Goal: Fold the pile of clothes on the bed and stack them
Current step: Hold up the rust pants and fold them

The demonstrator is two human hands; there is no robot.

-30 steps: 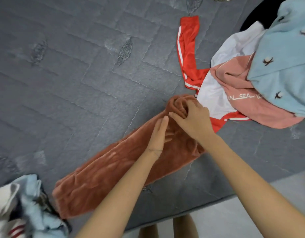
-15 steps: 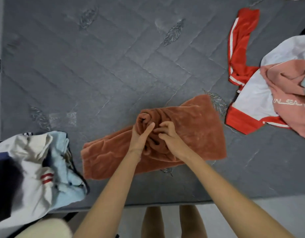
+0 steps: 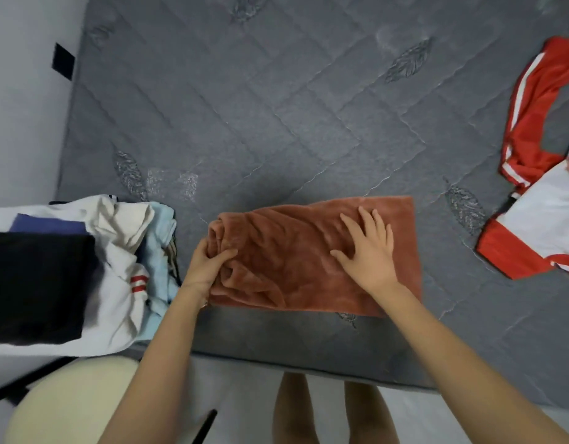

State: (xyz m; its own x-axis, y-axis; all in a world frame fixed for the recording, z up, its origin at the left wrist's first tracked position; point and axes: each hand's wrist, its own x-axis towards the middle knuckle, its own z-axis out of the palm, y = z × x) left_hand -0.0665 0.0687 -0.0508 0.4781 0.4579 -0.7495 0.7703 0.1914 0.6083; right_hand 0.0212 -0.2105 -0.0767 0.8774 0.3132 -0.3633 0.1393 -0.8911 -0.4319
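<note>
While left grip (image 3: pixel 209 267) still pinches the fleece (image 3: pixel 289 283), right grip (image 3: pixel 369 251) has spread flat.

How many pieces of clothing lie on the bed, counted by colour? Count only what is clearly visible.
Rust-brown fleece piece: 1
Red-and-white garment: 1
Black garment: 1
Dark blue garment: 1
White garment: 1
Light blue garment: 1
Total: 6 clearly seen; others may lie hidden beneath.
</note>
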